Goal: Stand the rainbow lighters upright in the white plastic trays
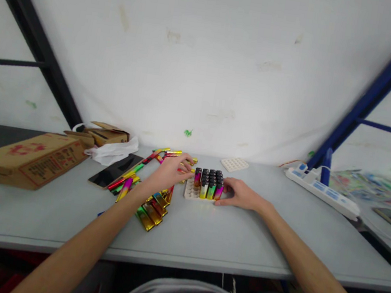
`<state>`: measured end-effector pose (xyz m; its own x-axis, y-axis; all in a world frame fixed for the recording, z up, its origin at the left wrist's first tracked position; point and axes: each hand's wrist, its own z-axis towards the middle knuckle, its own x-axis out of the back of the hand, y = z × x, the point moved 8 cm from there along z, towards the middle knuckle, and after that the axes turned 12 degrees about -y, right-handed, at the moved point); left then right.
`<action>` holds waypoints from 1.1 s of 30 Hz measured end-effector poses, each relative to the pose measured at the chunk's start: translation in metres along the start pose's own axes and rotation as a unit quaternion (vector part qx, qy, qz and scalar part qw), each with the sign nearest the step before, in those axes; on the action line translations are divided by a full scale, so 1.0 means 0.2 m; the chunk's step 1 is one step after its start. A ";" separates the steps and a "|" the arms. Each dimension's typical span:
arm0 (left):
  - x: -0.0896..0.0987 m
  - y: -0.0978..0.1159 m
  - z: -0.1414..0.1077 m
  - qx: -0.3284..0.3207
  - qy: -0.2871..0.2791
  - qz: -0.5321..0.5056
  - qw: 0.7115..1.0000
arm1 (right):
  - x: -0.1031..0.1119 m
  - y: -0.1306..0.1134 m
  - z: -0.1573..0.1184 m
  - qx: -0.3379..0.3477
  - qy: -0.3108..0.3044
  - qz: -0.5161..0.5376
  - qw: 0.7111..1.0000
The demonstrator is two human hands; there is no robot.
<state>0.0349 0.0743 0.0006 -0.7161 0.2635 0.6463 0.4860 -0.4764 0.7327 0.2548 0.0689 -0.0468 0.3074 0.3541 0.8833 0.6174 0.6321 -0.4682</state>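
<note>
A pale tray with round holes lies mid-table, its right part filled with several upright black-topped lighters. One purple lighter stands at the back of its left part, where other holes show. My left hand is over the tray's back left corner, fingers bent together around a small yellow item that I cannot make out clearly. My right hand rests at the tray's right side, thumb and fingers apart, touching the tray and the outer lighters. Loose shiny lighters lie in a pile around and left of my left forearm.
A second pale tray lies near the wall. On the left are a cardboard box, a white plastic bag and a dark phone-like slab. A power strip is at the right.
</note>
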 end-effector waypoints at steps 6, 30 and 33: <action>0.14 -0.15 -0.02 0.079 -0.068 0.144 0.984 | 0.00 0.00 0.00 0.001 -0.001 0.002 1.000; 0.16 -0.18 -0.07 0.103 -0.133 0.210 0.963 | -0.01 0.02 0.00 -0.002 -0.003 0.000 1.000; 0.20 -0.15 -0.05 0.067 -0.083 0.113 0.988 | -0.01 0.02 0.00 0.000 -0.003 -0.001 1.000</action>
<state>-0.0124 0.0909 0.0029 -0.4955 0.3028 0.8141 0.6937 -0.4262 0.5807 0.2554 0.0707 -0.0500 0.3018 0.3578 0.8837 0.6177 0.6327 -0.4671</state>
